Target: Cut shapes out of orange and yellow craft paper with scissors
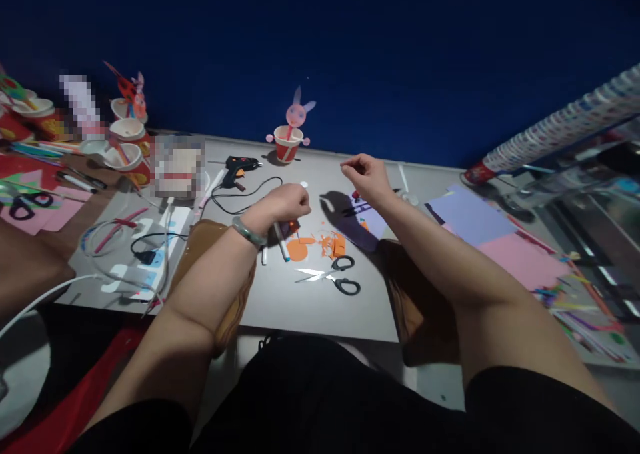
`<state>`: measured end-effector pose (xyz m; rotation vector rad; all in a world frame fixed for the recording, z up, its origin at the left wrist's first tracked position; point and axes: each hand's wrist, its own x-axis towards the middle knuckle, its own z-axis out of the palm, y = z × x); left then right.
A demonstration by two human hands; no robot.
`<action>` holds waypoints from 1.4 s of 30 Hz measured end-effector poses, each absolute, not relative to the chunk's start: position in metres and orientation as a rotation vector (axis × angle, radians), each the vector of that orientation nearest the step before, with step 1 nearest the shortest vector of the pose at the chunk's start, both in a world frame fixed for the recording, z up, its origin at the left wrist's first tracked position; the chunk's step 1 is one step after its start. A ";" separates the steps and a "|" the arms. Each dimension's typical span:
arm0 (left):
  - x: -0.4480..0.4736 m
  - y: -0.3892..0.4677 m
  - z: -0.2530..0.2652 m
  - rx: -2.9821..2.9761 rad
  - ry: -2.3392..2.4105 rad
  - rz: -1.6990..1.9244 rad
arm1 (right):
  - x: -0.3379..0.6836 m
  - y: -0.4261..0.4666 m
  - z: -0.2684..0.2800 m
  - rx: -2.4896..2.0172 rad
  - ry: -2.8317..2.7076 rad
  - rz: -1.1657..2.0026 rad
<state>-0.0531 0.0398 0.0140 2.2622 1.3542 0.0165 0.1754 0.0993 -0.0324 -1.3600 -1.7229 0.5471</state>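
My left hand (286, 203) is curled closed above the table, a bracelet (249, 231) on its wrist; whatever it may hold is hidden. My right hand (369, 176) is raised farther right, thumb and fingertips pinched together, and anything between them is too small to make out. Beyond both hands a red and white paper cup (287, 149) stands upright with a pink paper rabbit (296, 115) in it. Below my left hand lie a marker (281, 242), an orange paper circle (297, 250) and orange scraps (331, 244). Scissors (327, 278) lie spread nearer me.
A black glue gun (240, 171) with its cable lies left of the cup. Cords and a power strip (163, 251) fill the left side, with more paper cups (127, 131) behind. Purple paper (467, 214) and pink paper (523, 261) lie right. Another person's arm (30, 261) is at far left.
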 end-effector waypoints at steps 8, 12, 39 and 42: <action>-0.044 0.032 0.006 2.262 1.052 -0.199 | 0.232 -0.046 -0.039 -1.353 -2.287 0.466; -0.046 0.033 0.001 2.302 1.134 -0.244 | 0.235 -0.095 -0.049 -1.307 -2.441 0.387; -0.040 0.016 -0.013 2.353 1.124 -0.481 | 0.178 -0.127 -0.088 -1.529 -2.313 0.527; -0.046 0.020 -0.012 2.307 1.131 -0.535 | 0.160 -0.114 -0.092 -1.584 -2.290 0.654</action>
